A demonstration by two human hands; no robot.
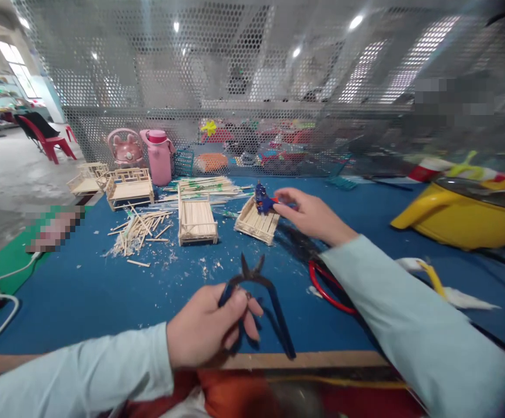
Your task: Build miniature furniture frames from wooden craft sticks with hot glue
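My left hand (217, 325) is closed around one handle of a pair of nippers (252, 274) with dark jaws and blue handles. Their jaws point away from me and stand apart; the other handle swings free to the right. Farther off, my right hand (307, 212) grips a small blue glue gun (262, 200) with an orange-red part by the fingers. It is over the back edge of a little stick-built bed (257, 223), and whether they touch is unclear. Left of that bed stands a second miniature stick bed (197, 219).
Loose cut sticks (143, 227) and longer sticks (204, 187) lie to the left. More stick furniture (130, 187) stands behind, near a pink bottle (160, 158). A red-handled tool (328, 290) lies under my right forearm. To the right sits a yellow pan (461, 215). Perforated metal (252, 69) borders the back.
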